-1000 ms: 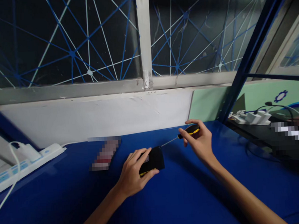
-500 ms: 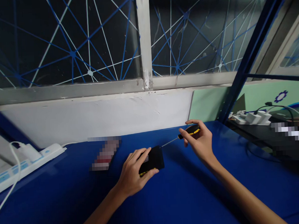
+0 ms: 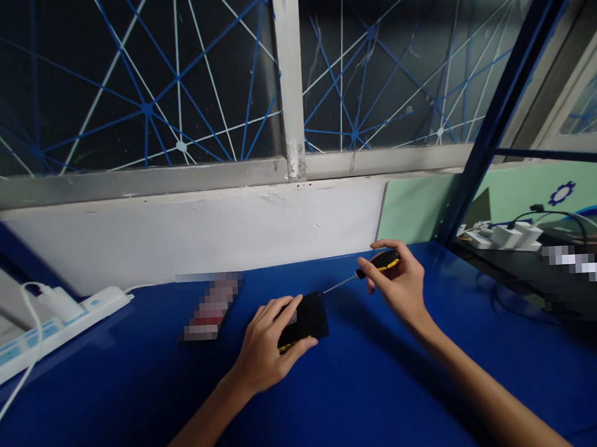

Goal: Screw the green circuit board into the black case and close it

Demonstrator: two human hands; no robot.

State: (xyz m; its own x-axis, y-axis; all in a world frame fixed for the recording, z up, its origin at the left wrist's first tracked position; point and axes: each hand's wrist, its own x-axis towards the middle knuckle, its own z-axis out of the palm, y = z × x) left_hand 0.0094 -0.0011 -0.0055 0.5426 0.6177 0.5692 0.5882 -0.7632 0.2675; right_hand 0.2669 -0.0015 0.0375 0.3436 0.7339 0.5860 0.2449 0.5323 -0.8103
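A flat black rectangular case (image 3: pixel 311 317) with a small pale label and a bit of yellow at its near edge lies on the blue table (image 3: pixel 367 393). My left hand (image 3: pixel 269 345) grips its left part, thumb at the near edge and fingers over the top, so that part is hidden. In my right hand (image 3: pixel 401 278) is a screwdriver (image 3: pixel 381 266) with a black and yellow handle. Its thin shaft slants down to the left, and the tip meets the case's far right corner. Whether a screw sits under the tip is too small to tell.
A blurred-out, long flat object (image 3: pixel 213 308) lies left of the case. Along the left edge runs a white power strip (image 3: pixel 90 302) with a plug and cable. At right are another power strip (image 3: pixel 509 236), cables and a dark surface. Behind the table rises a white wall (image 3: pixel 204 235) under windows.
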